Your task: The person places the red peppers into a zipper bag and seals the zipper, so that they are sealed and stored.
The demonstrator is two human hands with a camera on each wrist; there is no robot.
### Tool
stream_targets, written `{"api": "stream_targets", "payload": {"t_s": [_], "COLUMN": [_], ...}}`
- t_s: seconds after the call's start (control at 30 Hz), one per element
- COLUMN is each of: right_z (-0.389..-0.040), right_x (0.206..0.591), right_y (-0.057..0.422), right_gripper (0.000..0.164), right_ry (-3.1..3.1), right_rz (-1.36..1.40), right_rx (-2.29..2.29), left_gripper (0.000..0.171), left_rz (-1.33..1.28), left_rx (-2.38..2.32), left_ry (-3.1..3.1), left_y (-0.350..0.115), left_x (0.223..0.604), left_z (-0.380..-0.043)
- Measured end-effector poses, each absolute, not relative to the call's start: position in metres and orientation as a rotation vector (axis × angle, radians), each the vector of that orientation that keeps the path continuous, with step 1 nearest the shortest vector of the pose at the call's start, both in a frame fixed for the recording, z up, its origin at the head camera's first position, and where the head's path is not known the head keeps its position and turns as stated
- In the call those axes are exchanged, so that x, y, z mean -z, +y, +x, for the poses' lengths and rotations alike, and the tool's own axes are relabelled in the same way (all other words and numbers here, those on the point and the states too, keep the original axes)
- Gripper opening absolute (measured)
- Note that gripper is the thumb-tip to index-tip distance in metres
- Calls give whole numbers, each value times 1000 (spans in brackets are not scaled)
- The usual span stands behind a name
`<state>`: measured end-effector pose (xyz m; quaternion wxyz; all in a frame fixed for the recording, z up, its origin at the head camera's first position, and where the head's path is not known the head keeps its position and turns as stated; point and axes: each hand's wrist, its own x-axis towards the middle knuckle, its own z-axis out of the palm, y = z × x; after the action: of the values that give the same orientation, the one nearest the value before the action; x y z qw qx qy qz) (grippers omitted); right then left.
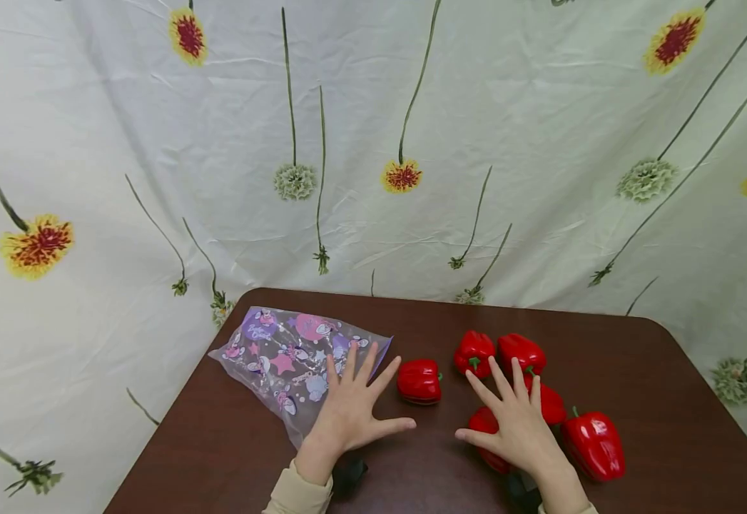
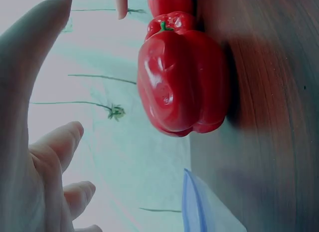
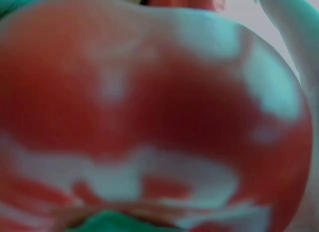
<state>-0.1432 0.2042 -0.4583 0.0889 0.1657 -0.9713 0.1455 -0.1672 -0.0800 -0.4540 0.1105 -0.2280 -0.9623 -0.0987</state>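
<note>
My left hand point(image 1: 350, 417) is spread wide, fingers straight, over the right edge of a clear printed plastic bag point(image 1: 283, 362) with a purple border. A lone red bell pepper point(image 1: 419, 382) lies just right of its fingers; the left wrist view shows that pepper point(image 2: 182, 82) apart from the hand. My right hand point(image 1: 519, 426), also spread, is above a cluster of red bell peppers, partly hiding one pepper point(image 1: 484, 420) beneath it and another point(image 1: 551, 404) beside it. One pepper point(image 3: 164, 102) fills the right wrist view, blurred. Whether either hand touches anything, I cannot tell.
Two peppers sit behind my right hand, one upright pepper point(image 1: 474, 350) and one tilted pepper point(image 1: 522, 351). A larger pepper point(image 1: 594, 446) lies to its right. The dark brown table point(image 1: 675, 428) has rounded far corners, with a flowered white cloth point(image 1: 360, 235) hanging behind.
</note>
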Motion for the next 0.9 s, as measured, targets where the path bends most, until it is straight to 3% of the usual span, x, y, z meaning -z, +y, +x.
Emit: {"api": "stream_targets", "payload": {"t_s": [0.6, 0.77, 0.9], "right_z": [-141, -141, -139], "right_x": [456, 455, 454], "right_y": [208, 210, 213], "right_gripper": [91, 89, 87], "right_ry": [-2838, -2777, -2744], "right_rz": [493, 484, 452], "right_rx": [-541, -532, -539], "left_gripper": [94, 89, 75], "left_rz": [-641, -633, -619], "left_rx": [477, 536, 547], "left_ry": [-2757, -2684, -2584], "left_y": [-98, -104, -110], "left_x": [445, 447, 449], "left_z": [-169, -168, -170]}}
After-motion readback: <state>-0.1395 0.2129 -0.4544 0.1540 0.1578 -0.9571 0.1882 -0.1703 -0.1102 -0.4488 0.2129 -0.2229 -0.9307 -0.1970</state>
